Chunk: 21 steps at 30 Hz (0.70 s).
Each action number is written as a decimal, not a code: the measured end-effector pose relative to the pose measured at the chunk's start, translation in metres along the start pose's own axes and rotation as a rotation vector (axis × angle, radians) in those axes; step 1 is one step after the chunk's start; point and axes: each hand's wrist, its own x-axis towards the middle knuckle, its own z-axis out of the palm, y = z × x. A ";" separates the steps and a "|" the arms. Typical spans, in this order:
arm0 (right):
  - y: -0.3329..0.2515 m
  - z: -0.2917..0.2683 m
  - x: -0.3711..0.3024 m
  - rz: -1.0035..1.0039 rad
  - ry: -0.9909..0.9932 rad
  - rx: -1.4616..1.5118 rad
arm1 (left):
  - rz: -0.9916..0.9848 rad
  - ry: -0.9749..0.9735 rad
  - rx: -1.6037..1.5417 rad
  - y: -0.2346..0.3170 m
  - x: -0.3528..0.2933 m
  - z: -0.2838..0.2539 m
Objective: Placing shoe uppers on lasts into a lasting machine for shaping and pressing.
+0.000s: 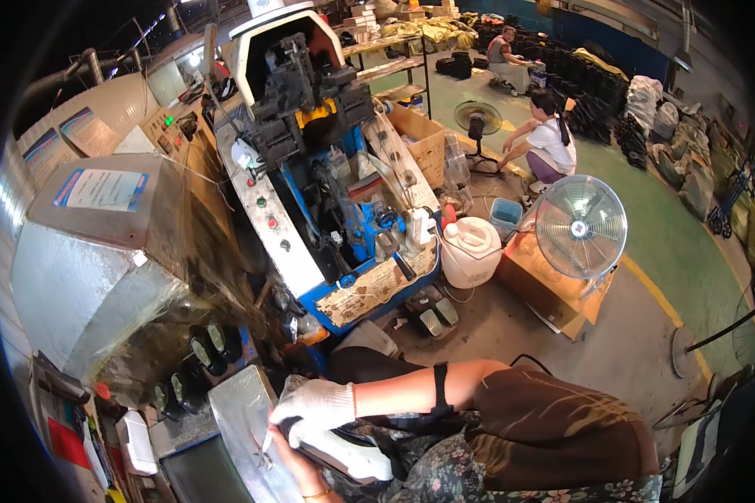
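At the lower middle, my right hand (pixel 315 405) wears a white knit glove, and its fingers are bent closed near the fingertips of my left hand. A thin pale stick-like thing (pixel 267 441) shows just beside these fingers. My left hand (pixel 294 461) looks bare, with a bracelet at the wrist, and curls round the edge of a dark, shoe-like piece with a white surface (pixel 356 457). This piece lies over my lap, partly covered by both hands. What the gloved fingers grip is hidden. Close by on the left is a metal-topped bench (pixel 239 411).
Several dark shoe-like pieces (pixel 214 344) stand left of the bench. Ahead rises a blue and white machine (pixel 289 243). A white jug (pixel 471 251), a cardboard box (pixel 545 285) and a fan (pixel 580 226) stand to its right. A person (pixel 549 138) crouches beyond; another sits farther back.
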 end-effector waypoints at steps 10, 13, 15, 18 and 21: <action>0.033 0.055 -0.084 0.540 -0.080 0.059 | 0.047 0.073 0.650 0.019 0.023 -0.011; 0.055 0.038 -0.074 0.258 -0.038 0.111 | 0.038 0.203 0.394 0.027 0.013 -0.017; 0.062 0.033 -0.073 0.379 -0.239 0.315 | -0.028 0.275 0.313 0.023 -0.004 -0.021; 0.055 0.045 -0.079 1.189 -0.226 1.144 | -0.197 0.324 0.255 0.001 -0.022 -0.028; 0.036 0.063 -0.079 0.823 -0.351 0.619 | 0.019 0.291 0.328 -0.014 -0.020 -0.039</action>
